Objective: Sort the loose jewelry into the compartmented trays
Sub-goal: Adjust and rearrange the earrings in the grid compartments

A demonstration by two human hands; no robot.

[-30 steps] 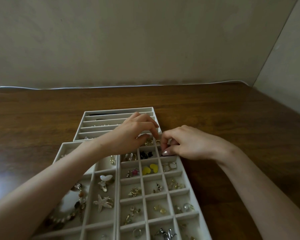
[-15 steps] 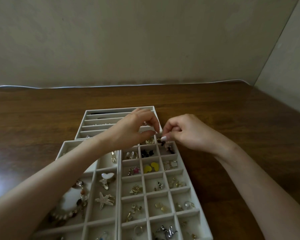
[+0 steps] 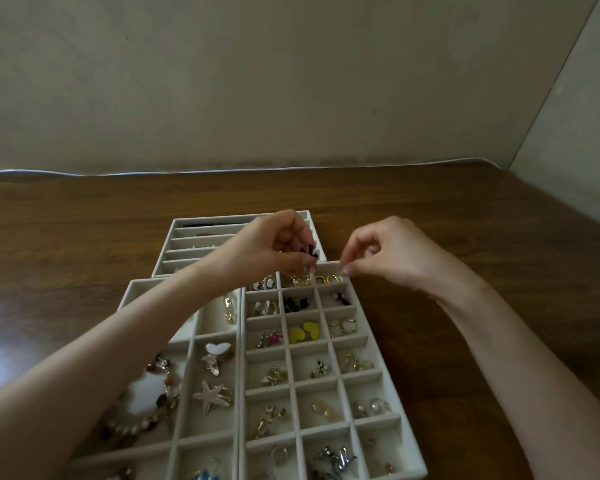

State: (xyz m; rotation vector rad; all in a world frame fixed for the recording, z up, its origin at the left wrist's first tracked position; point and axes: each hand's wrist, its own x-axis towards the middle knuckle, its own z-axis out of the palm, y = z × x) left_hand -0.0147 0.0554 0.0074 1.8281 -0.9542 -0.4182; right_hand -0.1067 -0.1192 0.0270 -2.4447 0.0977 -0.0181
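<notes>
Both hands are raised over the far end of the grid tray (image 3: pixel 328 265), wrists bent, forearms reaching in from the near corners.

Left hand (image 3: pixel 274 247): fingers curled down, grip clamped on a small black bow (image 3: pixel 308 252) at the fingertips. The bow is off the tray, above its far row.

Right hand (image 3: pixel 388 258): thumb and forefinger pinched together just over the tray's far right corner, other fingers curled. You can't tell whether anything is between them.

3 trays sit on the counter (image 3: pixel 84 237): grid tray, left tray (image 3: pixel 215 325), slot tray (image 3: pixel 201 242) beyond.
</notes>
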